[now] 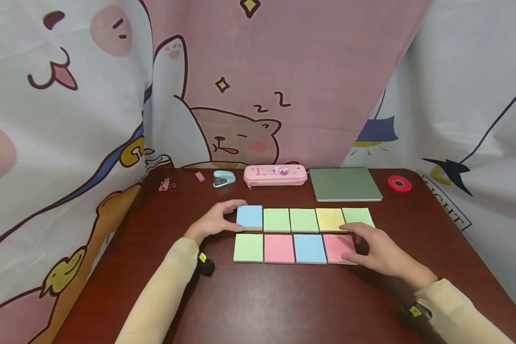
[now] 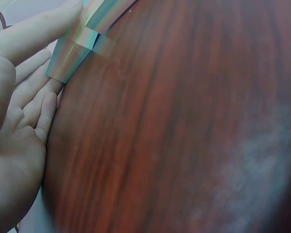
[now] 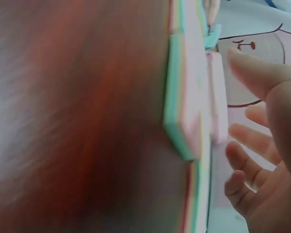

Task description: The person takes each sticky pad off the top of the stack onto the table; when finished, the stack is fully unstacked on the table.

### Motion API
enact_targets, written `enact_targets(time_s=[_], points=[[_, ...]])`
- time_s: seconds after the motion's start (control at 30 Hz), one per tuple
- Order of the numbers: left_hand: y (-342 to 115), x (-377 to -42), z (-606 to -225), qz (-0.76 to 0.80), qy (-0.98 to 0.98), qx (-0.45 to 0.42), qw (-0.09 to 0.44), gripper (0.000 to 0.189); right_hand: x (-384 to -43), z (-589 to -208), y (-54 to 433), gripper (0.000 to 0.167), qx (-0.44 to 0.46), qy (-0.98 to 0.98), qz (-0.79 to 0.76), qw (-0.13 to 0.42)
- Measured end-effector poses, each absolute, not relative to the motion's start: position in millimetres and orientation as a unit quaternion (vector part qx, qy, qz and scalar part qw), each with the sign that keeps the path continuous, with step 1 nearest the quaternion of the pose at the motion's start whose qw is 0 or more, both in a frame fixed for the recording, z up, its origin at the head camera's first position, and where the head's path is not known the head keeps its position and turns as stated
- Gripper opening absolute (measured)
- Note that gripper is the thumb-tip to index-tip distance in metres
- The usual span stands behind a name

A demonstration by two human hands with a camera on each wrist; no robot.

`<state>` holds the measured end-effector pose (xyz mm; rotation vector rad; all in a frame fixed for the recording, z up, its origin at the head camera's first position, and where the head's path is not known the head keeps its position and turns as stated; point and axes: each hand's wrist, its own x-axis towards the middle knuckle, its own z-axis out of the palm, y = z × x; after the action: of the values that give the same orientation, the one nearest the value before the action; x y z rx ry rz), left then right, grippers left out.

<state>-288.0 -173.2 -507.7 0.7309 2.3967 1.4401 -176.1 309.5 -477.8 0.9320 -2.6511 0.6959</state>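
Note:
Sticky-note pads lie in two rows on a dark wooden table (image 1: pixel 284 301). The far row runs blue (image 1: pixel 249 216), green (image 1: pixel 277 220), green, yellow (image 1: pixel 330 219), green (image 1: pixel 358 216). The near row runs green (image 1: pixel 248 247), pink (image 1: pixel 279 248), blue (image 1: pixel 309 248), pink (image 1: pixel 337 246). My left hand (image 1: pixel 231 213) touches the left edge of the far blue pad (image 2: pixel 72 58) with straight fingers (image 2: pixel 29 73). My right hand (image 1: pixel 361 241) rests relaxed at the right edge of the near pink pad (image 3: pixel 184 111), its fingers (image 3: pixel 247 160) loosely bent beside it.
Along the back edge lie a pink binder clip (image 1: pixel 165 185), a pink eraser (image 1: pixel 199 176), a teal stapler (image 1: pixel 223 178), a pink pencil case (image 1: pixel 275 175), a green notebook (image 1: pixel 345 184) and a red tape roll (image 1: pixel 399 183). Cartoon-print cloth hangs behind and beside the table.

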Motion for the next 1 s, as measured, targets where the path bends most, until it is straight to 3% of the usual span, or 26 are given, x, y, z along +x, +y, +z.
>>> enact_targets(time_s=[0.23, 0.57, 1.0], points=[[-172.8, -286.7, -509.0, 0.494, 0.820, 0.258, 0.125, 0.083, -195.6, -463.2, 274.8, 0.065, 0.296, -0.904, 0.281, 0.130], [-172.0, -285.9, -509.2, 0.484, 0.826, 0.260, 0.127, 0.083, -236.0, -455.1, 193.9, 0.074, 0.300, -0.911, 0.282, 0.022], [-174.1, -290.4, -508.5, 0.488, 0.822, 0.270, 0.118, 0.084, -273.3, -455.1, 101.3, 0.079, 0.355, -0.902, 0.244, -0.033]])
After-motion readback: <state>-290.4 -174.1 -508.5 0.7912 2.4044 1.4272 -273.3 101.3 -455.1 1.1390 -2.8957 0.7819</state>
